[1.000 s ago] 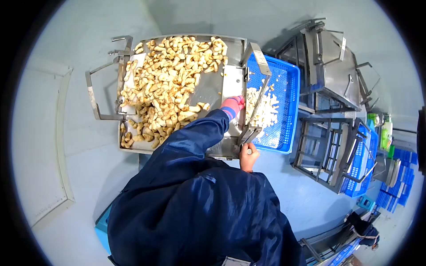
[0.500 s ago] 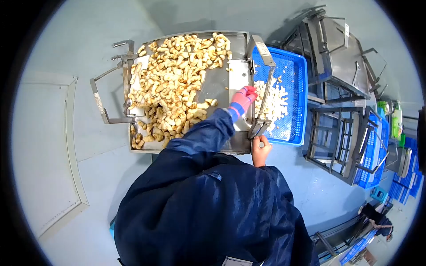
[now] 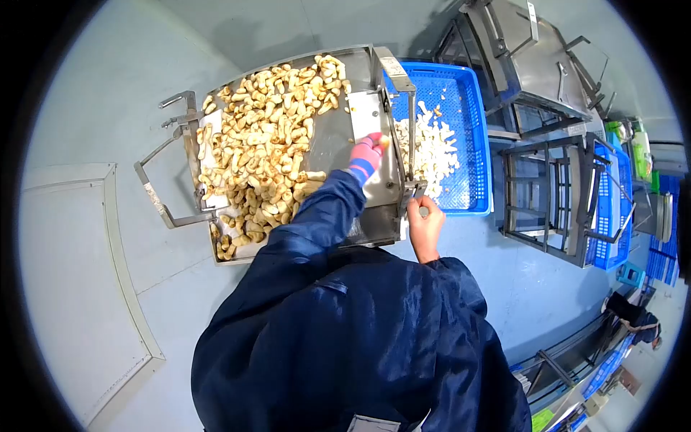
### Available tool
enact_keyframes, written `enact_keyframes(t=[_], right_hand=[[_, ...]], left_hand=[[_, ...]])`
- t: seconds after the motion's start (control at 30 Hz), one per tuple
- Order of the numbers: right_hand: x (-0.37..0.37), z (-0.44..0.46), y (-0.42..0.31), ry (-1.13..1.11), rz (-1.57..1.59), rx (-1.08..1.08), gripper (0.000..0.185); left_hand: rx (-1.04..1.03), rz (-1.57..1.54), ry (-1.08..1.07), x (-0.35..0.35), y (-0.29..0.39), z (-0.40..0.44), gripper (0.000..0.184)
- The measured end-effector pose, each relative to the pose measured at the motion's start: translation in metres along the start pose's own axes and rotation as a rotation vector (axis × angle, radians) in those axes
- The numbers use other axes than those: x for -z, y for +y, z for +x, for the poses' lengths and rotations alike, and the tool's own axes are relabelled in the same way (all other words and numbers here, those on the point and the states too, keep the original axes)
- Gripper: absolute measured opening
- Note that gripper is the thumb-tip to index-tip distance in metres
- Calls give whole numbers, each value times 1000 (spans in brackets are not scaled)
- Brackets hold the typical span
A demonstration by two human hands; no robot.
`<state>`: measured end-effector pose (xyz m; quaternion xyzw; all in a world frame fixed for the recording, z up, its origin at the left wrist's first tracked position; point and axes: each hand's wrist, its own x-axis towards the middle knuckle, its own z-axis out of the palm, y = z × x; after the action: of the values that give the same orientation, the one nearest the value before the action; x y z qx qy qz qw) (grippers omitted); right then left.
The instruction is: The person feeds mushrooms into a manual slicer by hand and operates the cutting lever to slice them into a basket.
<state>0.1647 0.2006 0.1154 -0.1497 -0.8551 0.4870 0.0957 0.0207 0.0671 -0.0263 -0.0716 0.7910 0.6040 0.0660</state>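
My left hand pinches a small yellowish piece over the white board. The piece lies at the fingertips, on the side toward the metal lever, which runs between my left hand and the blue basket. My left grip is nearer the piece; my right hand is closed around a round-ended handle at the lever's near end. My glove hides part of the piece, so I can't tell its long axis or whether it touches the board.
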Motion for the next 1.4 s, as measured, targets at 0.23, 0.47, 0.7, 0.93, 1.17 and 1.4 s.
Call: enact_keyframes(t=[0.23, 0.47, 0.7, 0.93, 1.17, 1.4], right_hand=[[4, 5, -10, -43, 8, -33, 20], [-21, -29, 74, -14, 82, 38, 20], [-11, -15, 41, -8, 19, 88, 19], [-1, -4, -8, -46, 59, -175, 17], [-2, -6, -6, 29, 62, 8, 15], [-15, -14, 44, 35, 56, 40, 21]], left_hand=[[-75, -25, 215, -33, -13, -20, 22], [18, -82, 133, -35, -5, -36, 27], [89, -33, 31, -35, -17, -23, 34], [86, -211, -133, -13, 6, -21, 33], [357, -893, -187, -33, -46, 6, 34], [286, -592, -167, -36, -35, 17, 32]])
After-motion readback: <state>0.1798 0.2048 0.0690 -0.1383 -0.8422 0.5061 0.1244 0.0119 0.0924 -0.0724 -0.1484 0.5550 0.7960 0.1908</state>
